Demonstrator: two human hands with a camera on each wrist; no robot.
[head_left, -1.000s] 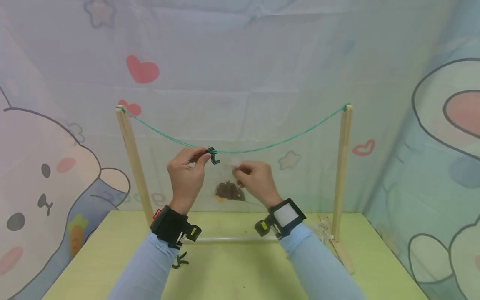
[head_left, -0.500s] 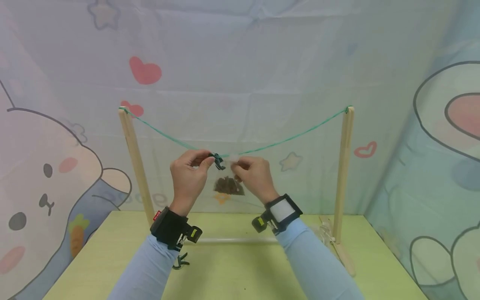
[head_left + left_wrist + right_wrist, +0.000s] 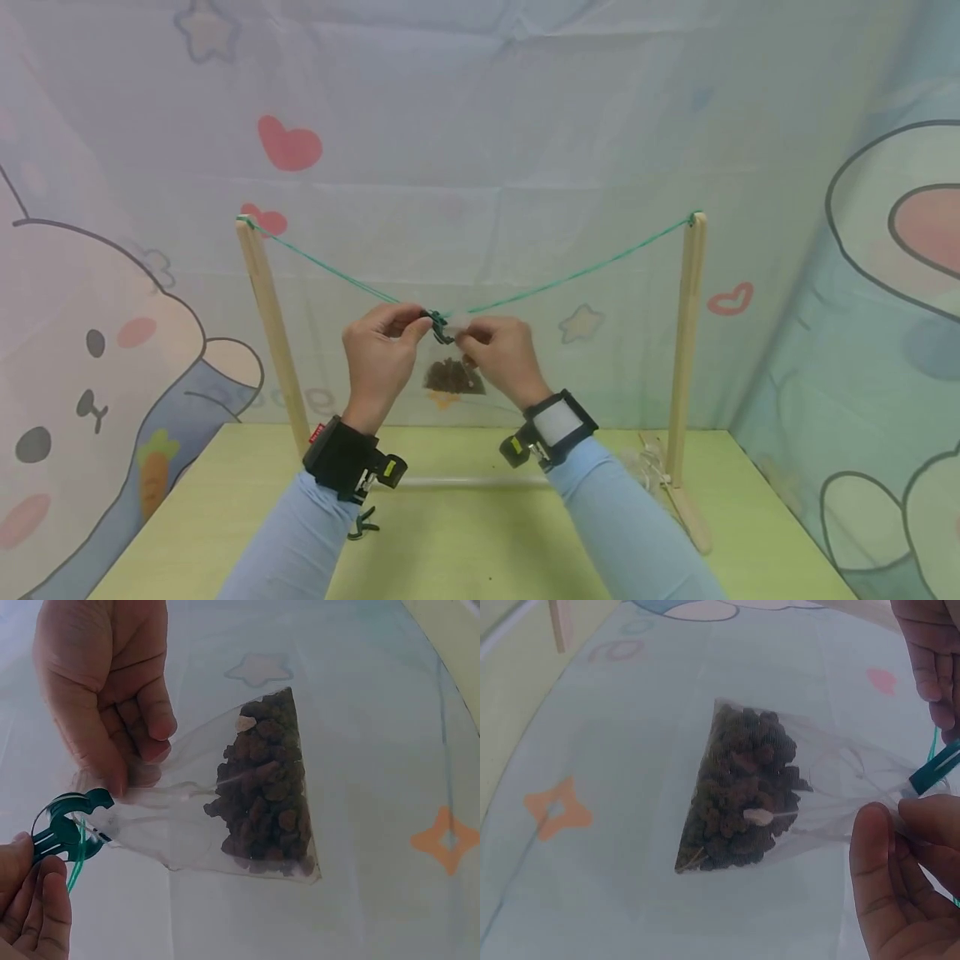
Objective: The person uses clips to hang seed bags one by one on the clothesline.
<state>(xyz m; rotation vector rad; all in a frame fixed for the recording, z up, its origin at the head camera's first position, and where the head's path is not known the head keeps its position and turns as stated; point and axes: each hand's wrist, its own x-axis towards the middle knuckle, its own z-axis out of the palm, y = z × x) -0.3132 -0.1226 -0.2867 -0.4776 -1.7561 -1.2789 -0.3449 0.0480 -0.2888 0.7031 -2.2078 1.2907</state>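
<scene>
Bag (image 3: 187,829): below the green cord (image 3: 585,273); neck judged best bunched flat and seated deep in the clip (image 3: 67,834) before release.
Lumps (image 3: 266,787): dark brown, rough, one pale, seen through clear film.
Clip: dark green, at the cord.
Left hand (image 3: 381,354): pinches the clip beside the cord.
Right hand (image 3: 506,354): pinches the bag's neck, below the cord.
</scene>
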